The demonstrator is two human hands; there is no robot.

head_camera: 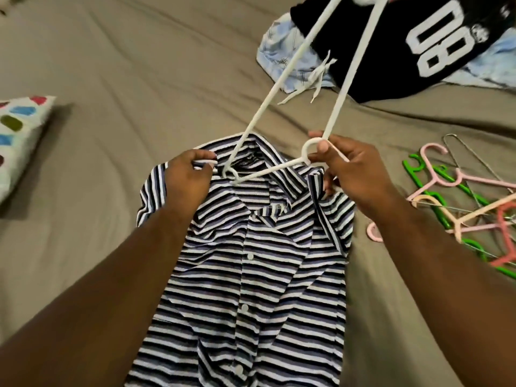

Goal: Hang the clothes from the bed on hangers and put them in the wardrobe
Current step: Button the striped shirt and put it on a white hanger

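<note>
A navy, grey and white striped button shirt (251, 261) lies face up on the bed (97, 135), collar away from me. My left hand (187, 180) pinches the left side of its collar. My right hand (346, 169) grips one end of a white plastic hanger (282, 79) and also touches the right side of the collar. The hanger's other end sits at the collar opening beside my left hand, and its top points away toward the far clothes.
A black garment with a white "08" (418, 43) lies on a light blue checked one (282, 48) at the back right. A heap of pink, green and wire hangers (458, 199) lies at the right. A spotted pillow (19, 135) is at the left edge.
</note>
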